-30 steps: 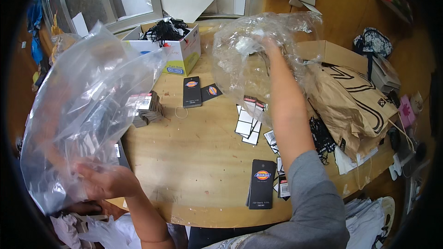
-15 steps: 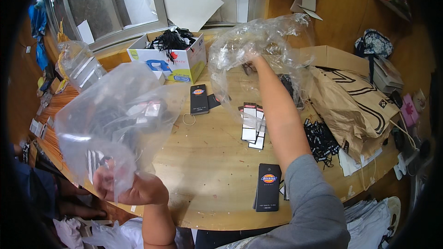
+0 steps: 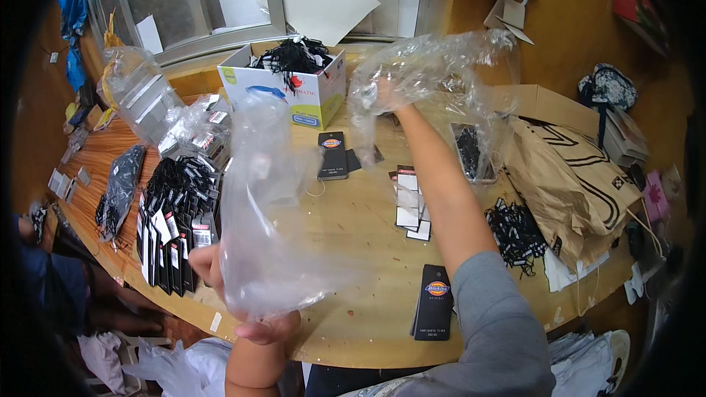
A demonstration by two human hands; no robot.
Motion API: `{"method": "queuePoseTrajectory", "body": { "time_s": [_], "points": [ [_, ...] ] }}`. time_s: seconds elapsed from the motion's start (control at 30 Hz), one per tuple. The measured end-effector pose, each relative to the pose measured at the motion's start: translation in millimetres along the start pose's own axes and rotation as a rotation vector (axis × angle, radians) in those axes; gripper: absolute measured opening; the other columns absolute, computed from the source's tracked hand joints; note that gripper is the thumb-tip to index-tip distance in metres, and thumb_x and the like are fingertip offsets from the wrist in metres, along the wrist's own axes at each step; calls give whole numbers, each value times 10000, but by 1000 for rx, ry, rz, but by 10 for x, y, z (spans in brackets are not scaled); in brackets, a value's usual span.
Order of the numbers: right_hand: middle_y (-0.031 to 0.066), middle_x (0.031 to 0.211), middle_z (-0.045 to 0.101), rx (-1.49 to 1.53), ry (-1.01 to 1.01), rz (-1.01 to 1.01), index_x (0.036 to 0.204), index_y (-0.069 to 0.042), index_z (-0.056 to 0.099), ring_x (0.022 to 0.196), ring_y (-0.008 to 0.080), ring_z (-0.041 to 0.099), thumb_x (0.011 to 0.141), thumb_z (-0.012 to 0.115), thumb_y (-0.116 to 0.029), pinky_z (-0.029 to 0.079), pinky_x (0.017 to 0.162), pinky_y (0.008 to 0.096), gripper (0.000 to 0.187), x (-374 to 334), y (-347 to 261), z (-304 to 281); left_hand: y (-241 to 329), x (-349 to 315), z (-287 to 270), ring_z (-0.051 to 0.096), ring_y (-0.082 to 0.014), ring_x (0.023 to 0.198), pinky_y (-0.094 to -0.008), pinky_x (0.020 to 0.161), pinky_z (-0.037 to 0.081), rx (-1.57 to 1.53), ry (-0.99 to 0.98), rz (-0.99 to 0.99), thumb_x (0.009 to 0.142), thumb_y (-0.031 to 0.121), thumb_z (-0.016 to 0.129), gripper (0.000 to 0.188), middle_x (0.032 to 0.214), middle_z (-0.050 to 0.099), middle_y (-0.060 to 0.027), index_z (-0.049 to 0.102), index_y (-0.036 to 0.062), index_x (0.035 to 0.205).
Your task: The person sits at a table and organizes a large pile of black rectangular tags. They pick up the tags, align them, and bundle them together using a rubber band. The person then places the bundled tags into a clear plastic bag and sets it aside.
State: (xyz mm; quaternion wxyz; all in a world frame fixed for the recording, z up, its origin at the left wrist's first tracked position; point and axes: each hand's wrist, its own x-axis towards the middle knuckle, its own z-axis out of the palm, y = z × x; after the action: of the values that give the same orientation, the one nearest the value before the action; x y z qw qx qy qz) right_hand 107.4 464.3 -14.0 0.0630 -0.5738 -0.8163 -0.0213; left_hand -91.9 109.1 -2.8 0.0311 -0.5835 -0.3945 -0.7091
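Note:
A limp clear plastic bag point(image 3: 257, 213) hangs upright in my left hand point(image 3: 268, 327) at the table's near left, its fingers and thumb around the lower end. Farther off, my right hand point(image 3: 386, 95) grips crumpled clear plastic point(image 3: 434, 66), which partly hides the fingers. Beside my left hand lies a thick stack of black hang tags point(image 3: 173, 250) with black strings and white labels. Below my right forearm are white-and-black labels point(image 3: 409, 202) and a pile of black tags point(image 3: 434, 301). Another small black tag stack point(image 3: 332, 156) lies near the middle.
A printed carton point(image 3: 283, 84) full of black strings stands at the back. To the right are a brown paper bag point(image 3: 566, 176), a bundle of black strings point(image 3: 515, 231) and a clear-wrapped black bundle point(image 3: 472, 153). Bagged pieces point(image 3: 195, 129) sit at the left.
My left hand and its plastic bag have swung right, uncovering the strung tag stack. My right hand stays at the crumpled plastic; the view has shifted slightly.

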Motion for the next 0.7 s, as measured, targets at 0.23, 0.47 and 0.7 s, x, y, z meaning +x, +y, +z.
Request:
{"method": "queuePoseTrajectory", "body": {
  "time_s": [0.23, 0.47, 0.7],
  "points": [
    [179, 794, 577, 174, -13, 63, 818, 2, 577, 713, 281, 576, 451, 694, -160, 463, 635, 322, 417, -1139, -292, -829, -66, 65, 77, 369, -106, 757, -183, 581, 345, -249, -43, -106, 839, 220, 359, 384, 971, 387, -93, 320, 35, 1173],
    [83, 762, 546, 434, 8, -166, 946, -10, 492, 632, 137, 535, 534, 657, -126, 447, 562, 233, 459, -2591, -419, -2054, 330, 372, 224, 450, -142, 639, -218, 572, 383, 66, -389, 196, 656, -110, 446, 324, 989, 411, -113, 543, 54, 918],
    [96, 881, 547, 1476, 331, -625, 1009, 9, 468, 799, 130, 534, 754, 537, -122, 445, 660, 230, 295, -3213, -1222, -2826, 840, 611, 397, 454, -93, 640, -201, 566, 381, -178, -607, -248, 675, -92, 445, 483, 1080, 441, -59, 411, 64, 1131]
  ]
}}
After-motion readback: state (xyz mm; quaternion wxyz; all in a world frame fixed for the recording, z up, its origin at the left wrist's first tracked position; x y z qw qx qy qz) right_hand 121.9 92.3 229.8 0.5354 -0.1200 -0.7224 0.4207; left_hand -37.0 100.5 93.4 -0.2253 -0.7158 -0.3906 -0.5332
